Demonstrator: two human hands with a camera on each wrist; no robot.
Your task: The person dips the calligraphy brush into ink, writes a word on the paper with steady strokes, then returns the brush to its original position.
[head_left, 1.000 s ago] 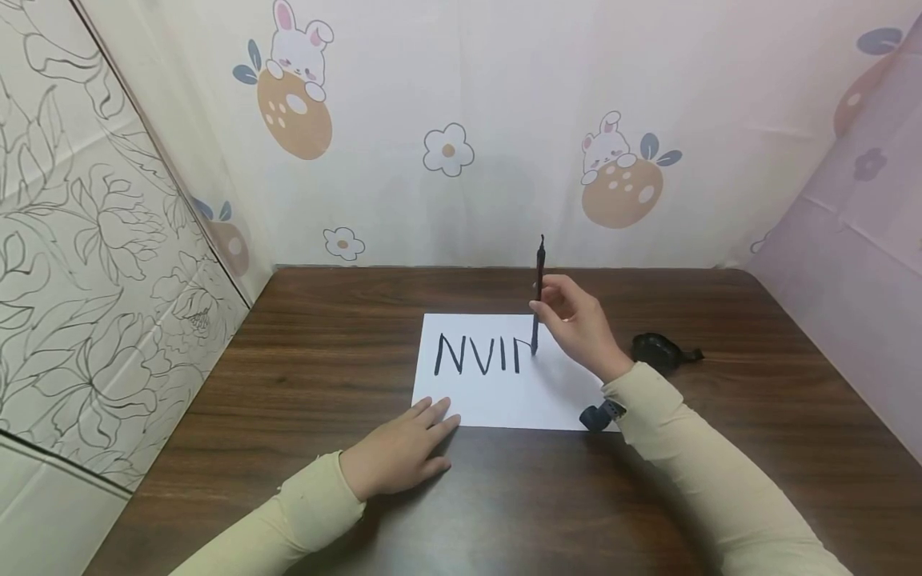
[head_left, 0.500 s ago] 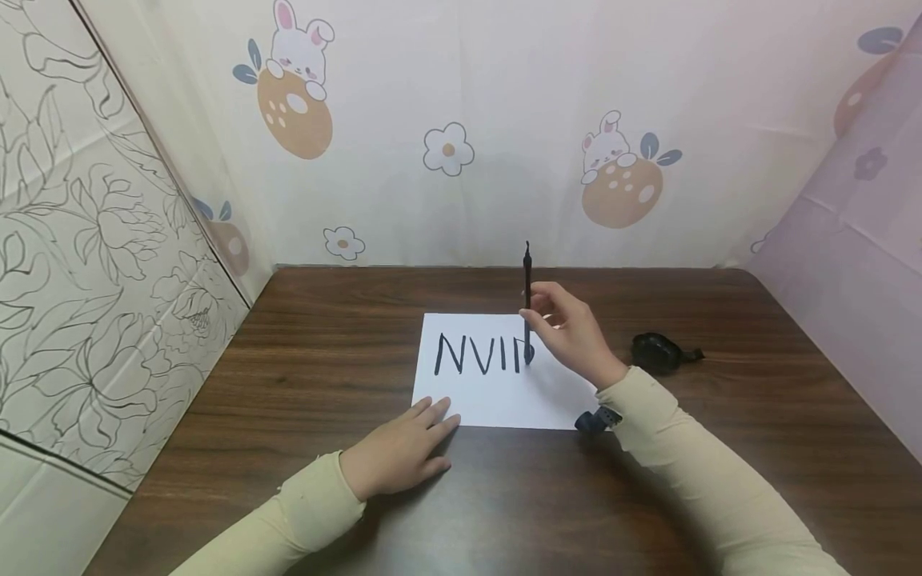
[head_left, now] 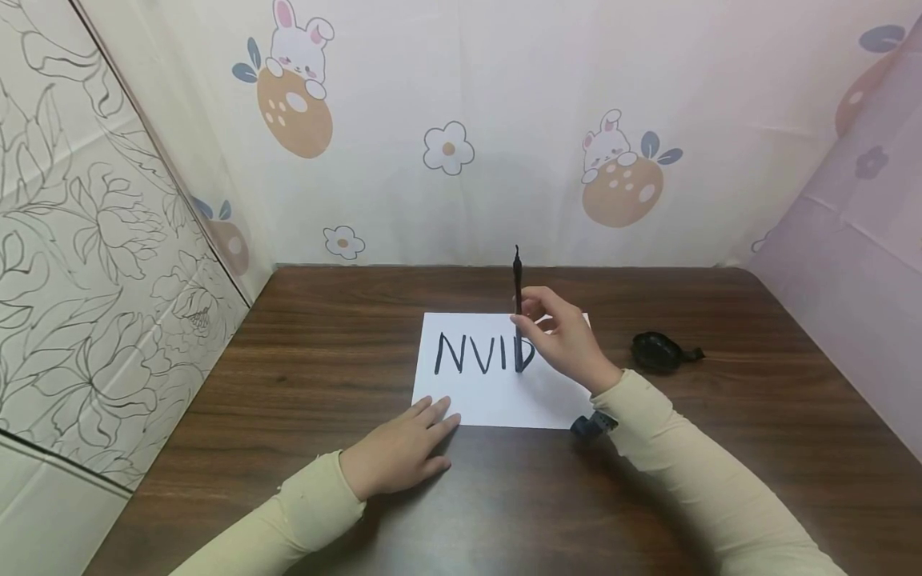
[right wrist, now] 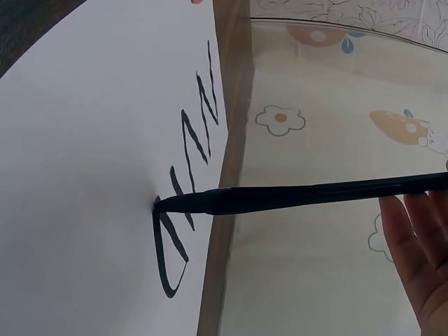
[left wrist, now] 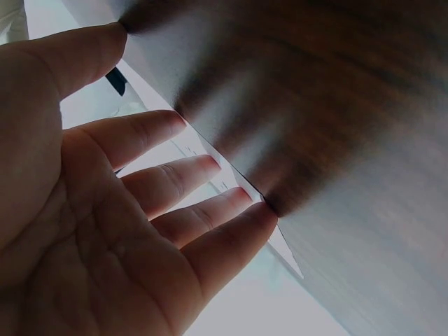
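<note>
My right hand (head_left: 565, 336) pinches a dark writing brush (head_left: 517, 280) by its handle and holds it nearly upright. In the right wrist view the tip of the brush (right wrist: 280, 199) touches the paper at the lower end of the D's upright stroke. Black letters reading NVID run across the white sheet of paper (head_left: 497, 404). My left hand (head_left: 399, 452) lies at the sheet's lower left, its fingers straight, with fingertips on the paper's edge. The left wrist view shows the palm side of that hand (left wrist: 119, 231) and its fingertips against the surface.
A small black ink dish (head_left: 657, 352) with a short handle stands on the wooden table (head_left: 324, 336), right of the paper. Behind the table hangs a curtain (head_left: 519, 176) with rabbit prints. A floral panel (head_left: 108, 224) stands at the left.
My right hand has moved the brush left and toward me, and the curved stroke of the D has been drawn down to the upright's foot. My left hand has stayed in place.
</note>
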